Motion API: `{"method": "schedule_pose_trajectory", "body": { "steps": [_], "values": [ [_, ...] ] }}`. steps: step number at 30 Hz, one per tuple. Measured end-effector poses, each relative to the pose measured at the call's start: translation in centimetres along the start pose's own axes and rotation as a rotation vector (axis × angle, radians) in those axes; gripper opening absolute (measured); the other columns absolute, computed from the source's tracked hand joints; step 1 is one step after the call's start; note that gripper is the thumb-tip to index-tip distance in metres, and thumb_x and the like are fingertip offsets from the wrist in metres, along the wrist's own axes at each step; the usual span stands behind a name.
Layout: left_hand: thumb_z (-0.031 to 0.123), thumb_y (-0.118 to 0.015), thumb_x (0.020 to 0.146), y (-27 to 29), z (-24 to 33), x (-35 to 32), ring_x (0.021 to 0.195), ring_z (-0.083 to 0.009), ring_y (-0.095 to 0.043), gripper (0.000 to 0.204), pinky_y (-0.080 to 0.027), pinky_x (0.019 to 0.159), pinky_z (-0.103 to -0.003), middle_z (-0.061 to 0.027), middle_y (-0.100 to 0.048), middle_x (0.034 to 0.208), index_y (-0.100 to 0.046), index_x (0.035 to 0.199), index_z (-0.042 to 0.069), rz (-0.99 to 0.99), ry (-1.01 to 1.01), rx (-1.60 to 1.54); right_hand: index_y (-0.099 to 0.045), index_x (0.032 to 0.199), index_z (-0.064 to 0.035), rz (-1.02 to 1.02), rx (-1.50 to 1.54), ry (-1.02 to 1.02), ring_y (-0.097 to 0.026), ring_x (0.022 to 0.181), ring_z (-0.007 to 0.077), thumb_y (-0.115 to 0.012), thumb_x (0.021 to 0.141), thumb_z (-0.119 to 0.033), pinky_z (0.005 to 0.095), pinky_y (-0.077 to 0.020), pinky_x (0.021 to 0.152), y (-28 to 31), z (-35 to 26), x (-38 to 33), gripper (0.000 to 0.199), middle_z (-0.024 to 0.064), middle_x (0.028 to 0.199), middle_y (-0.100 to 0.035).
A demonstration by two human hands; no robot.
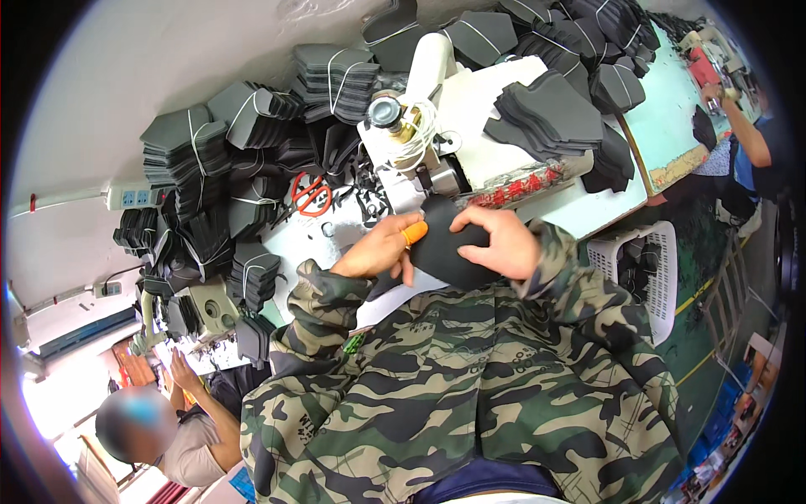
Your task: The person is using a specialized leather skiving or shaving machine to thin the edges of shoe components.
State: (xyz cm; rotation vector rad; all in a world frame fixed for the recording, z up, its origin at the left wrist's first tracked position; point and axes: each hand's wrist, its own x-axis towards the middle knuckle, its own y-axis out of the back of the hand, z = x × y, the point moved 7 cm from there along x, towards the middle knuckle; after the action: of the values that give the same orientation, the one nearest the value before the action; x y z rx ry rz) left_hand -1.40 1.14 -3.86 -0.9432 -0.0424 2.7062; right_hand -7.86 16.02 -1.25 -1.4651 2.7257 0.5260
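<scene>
A black, rounded flat piece (445, 238) of sheet material lies between my hands, in front of the machine (437, 178) with its metal parts. My left hand (379, 249), an orange cover on one finger, grips the piece's left edge. From the right, my right hand (504, 242) holds the piece with bent thumb and fingers. The piece's far edge reaches close to the machine; whether it touches the working part cannot be seen. Red-handled scissors (312, 198) lie to the left among black scraps (361, 204).
Tied stacks of dark panels (189, 155) crowd the left and far side. Loose panels (550, 113) rest on the white machine top. A white basket (663, 281) with black pieces stands at right. One person (189, 437) is at lower left, another person's arm (747, 134) at far right.
</scene>
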Motion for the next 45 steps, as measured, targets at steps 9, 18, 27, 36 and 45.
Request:
{"method": "schedule_pose_trajectory", "body": {
  "steps": [9,18,27,36,45],
  "values": [
    [0.025,-0.050,0.090,5.7,0.2,1.8,0.039,-0.0109,-0.045,0.030,-0.035,0.034,-0.025,-0.0034,-0.060,0.078,-0.062,0.106,0.002,0.158,0.272,0.086,-0.046,0.121,0.0069,-0.088,0.129,-0.027,-0.065,0.075,0.0311,-0.066,0.075,-0.019,0.0376,-0.0509,0.067,-7.0,-1.5,2.2,0.056,0.0230,0.087,-0.063],
    [0.009,-0.041,0.092,4.3,1.4,3.3,0.042,-0.0138,-0.052,0.023,-0.041,0.037,-0.026,-0.0094,-0.056,0.070,-0.057,0.104,-0.002,0.187,0.214,0.051,-0.041,0.129,0.0038,0.345,0.373,-0.194,-0.065,0.080,0.0182,-0.062,0.084,-0.014,0.0299,-0.0514,0.071,-3.2,2.2,-1.8,0.053,0.0206,0.105,-0.062],
    [0.014,-0.042,0.093,3.7,1.8,3.1,0.039,-0.0103,-0.044,0.019,-0.036,0.036,-0.025,-0.0039,-0.050,0.054,-0.053,0.085,0.001,0.306,0.005,0.160,-0.057,0.114,0.0047,0.442,0.347,-0.067,-0.057,0.094,0.0106,-0.053,0.088,-0.004,0.0265,-0.0453,0.083,1.6,3.9,-2.3,0.028,0.0118,0.102,-0.065],
    [0.040,-0.069,0.075,6.5,-9.6,-1.4,0.075,-0.0306,-0.065,0.037,-0.050,0.062,-0.041,-0.0122,-0.063,0.095,-0.059,0.098,0.012,0.396,0.113,1.483,-0.057,0.112,-0.0099,0.643,-1.120,0.111,-0.048,0.116,0.0269,-0.064,0.074,-0.012,0.0500,-0.0318,0.098,13.8,0.6,-1.4,0.038,0.0092,0.117,-0.056],
    [0.031,-0.068,0.076,5.6,-9.4,-1.9,0.076,-0.0276,-0.064,0.025,-0.048,0.069,-0.041,-0.0126,-0.063,0.082,-0.062,0.091,0.011,0.522,-0.029,1.637,-0.063,0.099,-0.0039,0.078,-0.033,0.101,-0.064,0.085,0.0273,-0.064,0.077,-0.014,0.0335,-0.0514,0.074,-0.8,0.1,-0.4,0.024,0.0134,0.094,-0.065]
  ]
}}
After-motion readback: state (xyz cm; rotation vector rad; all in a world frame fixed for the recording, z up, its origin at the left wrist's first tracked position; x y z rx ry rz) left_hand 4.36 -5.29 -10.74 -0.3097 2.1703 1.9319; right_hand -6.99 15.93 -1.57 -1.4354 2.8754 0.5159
